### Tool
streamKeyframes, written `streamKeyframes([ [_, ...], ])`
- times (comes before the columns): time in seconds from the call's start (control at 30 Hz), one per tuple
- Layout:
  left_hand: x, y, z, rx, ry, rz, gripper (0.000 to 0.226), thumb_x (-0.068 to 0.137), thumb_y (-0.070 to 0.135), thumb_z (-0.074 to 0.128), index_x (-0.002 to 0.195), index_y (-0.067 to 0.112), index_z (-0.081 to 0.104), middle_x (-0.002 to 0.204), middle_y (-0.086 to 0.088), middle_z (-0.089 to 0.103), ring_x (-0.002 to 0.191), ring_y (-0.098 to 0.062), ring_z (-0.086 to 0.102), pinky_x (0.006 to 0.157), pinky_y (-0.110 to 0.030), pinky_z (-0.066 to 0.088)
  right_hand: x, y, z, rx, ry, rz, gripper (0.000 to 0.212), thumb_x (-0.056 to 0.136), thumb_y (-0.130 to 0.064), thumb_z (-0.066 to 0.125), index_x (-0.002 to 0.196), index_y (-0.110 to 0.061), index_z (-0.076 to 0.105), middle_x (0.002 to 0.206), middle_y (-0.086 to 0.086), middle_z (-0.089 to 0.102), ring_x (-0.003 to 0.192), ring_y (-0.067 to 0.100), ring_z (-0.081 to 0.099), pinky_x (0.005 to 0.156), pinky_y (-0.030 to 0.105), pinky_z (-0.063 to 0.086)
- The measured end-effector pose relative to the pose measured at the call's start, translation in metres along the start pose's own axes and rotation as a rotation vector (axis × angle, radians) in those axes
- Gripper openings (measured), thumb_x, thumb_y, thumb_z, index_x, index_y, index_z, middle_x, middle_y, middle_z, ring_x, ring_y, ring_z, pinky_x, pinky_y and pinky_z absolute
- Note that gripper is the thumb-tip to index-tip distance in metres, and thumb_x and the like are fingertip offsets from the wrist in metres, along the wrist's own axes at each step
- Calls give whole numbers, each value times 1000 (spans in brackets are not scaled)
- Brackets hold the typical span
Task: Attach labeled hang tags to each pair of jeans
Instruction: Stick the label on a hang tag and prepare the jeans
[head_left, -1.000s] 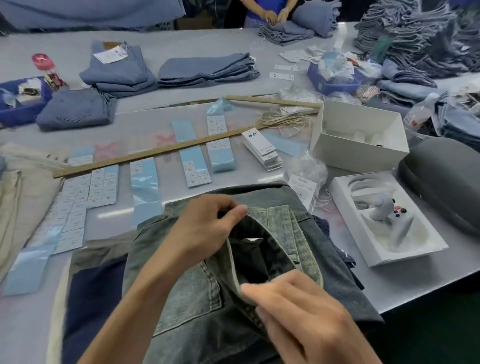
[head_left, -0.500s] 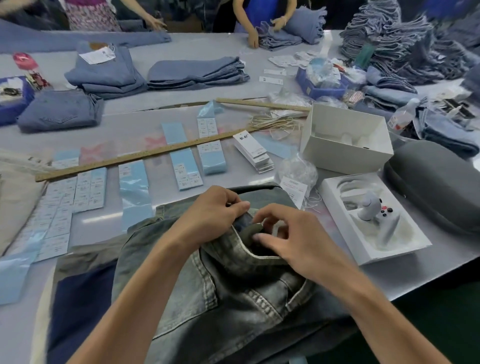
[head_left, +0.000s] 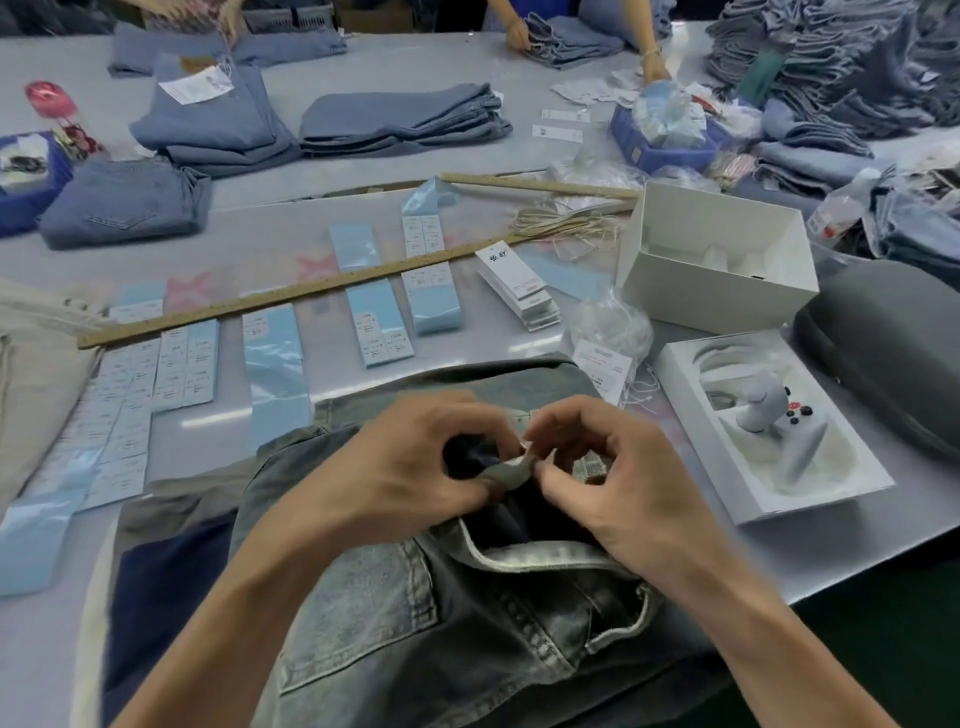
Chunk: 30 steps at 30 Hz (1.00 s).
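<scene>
A pair of washed grey-blue jeans (head_left: 415, 623) lies in front of me with its waistband turned open. My left hand (head_left: 410, 467) pinches a small inner label (head_left: 522, 452) and a fold of waistband cloth at the opening. My right hand (head_left: 618, 478) pinches the same label from the right, fingers curled. A stack of white hang tags (head_left: 519, 283) lies beyond the jeans, with a bundle of pale strings (head_left: 566, 226) behind it. Blue sticker sheets (head_left: 379, 312) with white labels lie in rows to the left.
A long wooden ruler (head_left: 311, 291) crosses the table. Two open white boxes (head_left: 717, 260) and a grey case (head_left: 893, 353) stand at right. Folded jeans (head_left: 400, 119) and a tall denim stack (head_left: 831, 57) lie at the back, where other people's hands work. Beige cloth (head_left: 36, 374) lies left.
My right hand moved up from the near waistband to the opening and joined the left hand. Both now pinch the small inner label. The view has tilted slightly.
</scene>
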<state>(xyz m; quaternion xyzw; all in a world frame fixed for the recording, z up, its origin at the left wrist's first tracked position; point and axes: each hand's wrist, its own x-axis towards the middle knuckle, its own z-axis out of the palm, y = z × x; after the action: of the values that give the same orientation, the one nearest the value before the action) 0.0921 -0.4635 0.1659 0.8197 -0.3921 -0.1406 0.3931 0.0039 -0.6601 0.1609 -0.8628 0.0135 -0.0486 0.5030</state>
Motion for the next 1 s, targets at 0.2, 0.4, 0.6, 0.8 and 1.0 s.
streamKeyframes([
  [0.2,-32,-2,19,-2,285,105,16,75,10,80,77,25,76,111,6,64,98,-13,66,78,-24,51,-21,-12,1,-187,31,-267,33,83,-7,78,103,-29,66,93,-14,65,86,13,65,66,20,50],
  [0.4,-40,0,26,-34,352,109,25,76,1,80,73,26,75,111,3,65,93,-18,67,78,-25,46,-21,-13,-1,-214,-7,-335,8,84,-18,80,91,-19,76,95,-10,62,94,11,63,79,23,49],
  [0.6,-40,3,24,-46,317,136,28,74,-2,81,84,24,81,109,4,63,88,-4,59,79,-13,41,-23,-7,-2,-237,10,-379,4,89,-13,74,91,-15,71,97,-7,59,92,10,61,78,24,49],
  [0.8,-46,5,28,-8,412,169,17,76,4,84,78,21,81,113,3,64,97,-20,63,80,-27,45,-24,-5,-3,-230,-38,-409,3,90,-11,71,91,-14,69,98,-7,56,92,12,60,79,20,46],
  [1.0,-54,4,31,2,483,210,16,83,10,79,68,12,75,110,-1,66,98,-25,62,83,-29,43,-24,-4,-8,-290,-112,-513,6,94,-14,69,93,-11,74,95,-5,53,85,8,51,76,14,38],
])
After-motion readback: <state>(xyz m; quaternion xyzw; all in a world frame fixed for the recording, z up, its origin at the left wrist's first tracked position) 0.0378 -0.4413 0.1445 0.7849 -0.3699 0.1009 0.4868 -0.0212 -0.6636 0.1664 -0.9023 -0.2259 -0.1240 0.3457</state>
